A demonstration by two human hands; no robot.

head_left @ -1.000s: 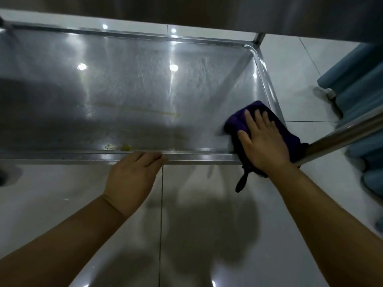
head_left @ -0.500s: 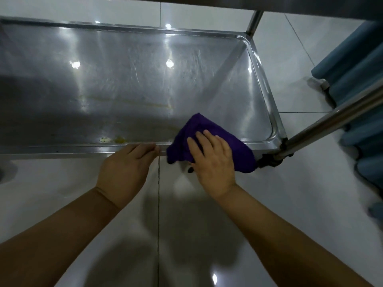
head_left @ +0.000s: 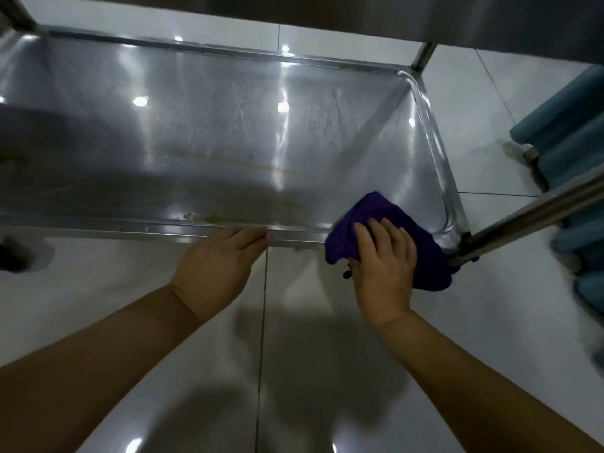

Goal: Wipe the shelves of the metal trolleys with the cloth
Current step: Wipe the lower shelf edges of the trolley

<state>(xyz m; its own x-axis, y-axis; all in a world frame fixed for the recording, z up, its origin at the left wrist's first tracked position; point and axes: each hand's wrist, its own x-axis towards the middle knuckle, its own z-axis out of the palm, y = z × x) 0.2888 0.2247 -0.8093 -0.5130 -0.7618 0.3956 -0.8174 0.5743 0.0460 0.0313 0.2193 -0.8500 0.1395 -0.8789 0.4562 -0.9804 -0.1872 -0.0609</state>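
Floor [head_left: 294, 371]: pale glossy tile, nearest of all, one dark grout line running away towards the shelf.
Left hand [head_left: 222, 259]: fingers curled onto the front rim [head_left: 130, 228], gripping the metal, bracing by the look of it.
Right hand [head_left: 382, 266]: spread on top of the cloth, fingers fairly straight, pressing down rather than clenching round it.
Cloth [head_left: 428, 256]: purple, bunched, straddling the front rim at the near right corner of the shelf, part on the steel, part hanging off towards the floor.
Residue [head_left: 212, 218]: yellow-green specks just inside the front rim, close to the left fingertips.
Key relation: dirt off to the left of the cloth, along the shelf's long axis, left to right across the view. Bare left hand nearer to it, so most likely a leftward sweep along the rim for the right.
Streak [head_left: 235, 163]: faint yellowish line further in, also lengthwise.
Shelf [head_left: 228, 109]: scuffed steel tray, bright glints, left part in shadow.
Post [head_left: 539, 210]: steel tube slanting out from the near right corner.
Blue shapes [head_left: 562, 125]: beyond, at the right edge, too blurred to name.
Progress, at a guess: plenty left, grime plain on the steel.
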